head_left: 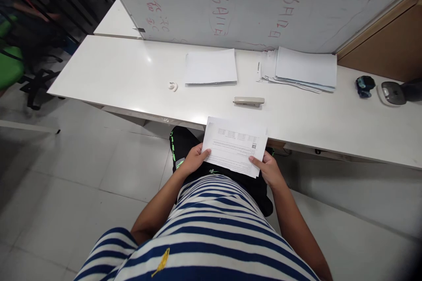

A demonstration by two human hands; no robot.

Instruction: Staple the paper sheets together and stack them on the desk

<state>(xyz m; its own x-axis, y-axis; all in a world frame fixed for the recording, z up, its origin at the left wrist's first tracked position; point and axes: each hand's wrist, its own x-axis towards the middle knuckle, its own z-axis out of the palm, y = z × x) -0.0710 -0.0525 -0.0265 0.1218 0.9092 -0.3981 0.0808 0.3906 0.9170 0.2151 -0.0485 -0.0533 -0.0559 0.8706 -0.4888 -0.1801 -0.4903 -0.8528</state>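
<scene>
Printed paper sheets (234, 149) are held above my lap, their far edge over the front edge of the white desk (132, 74). My left hand (195, 158) grips their left side, thumb on top. On the right side my right hand (268, 169) pinches the sheets, its thumb on the print and its fingers mostly hidden underneath. The sheets' edges are slightly out of line at the lower right corner. Beyond them a beige stapler (249, 101) lies on the desk. Further back are a flat paper stack (211, 66) and a thicker, uneven paper pile (306, 68).
A small white object (172, 86) lies left of the flat stack. At the right are a dark wristwatch-like item (365, 85) and a black-and-white device (392, 93). A whiteboard (250, 4) with red writing stands along the back. A green chair (9, 68) is at far left.
</scene>
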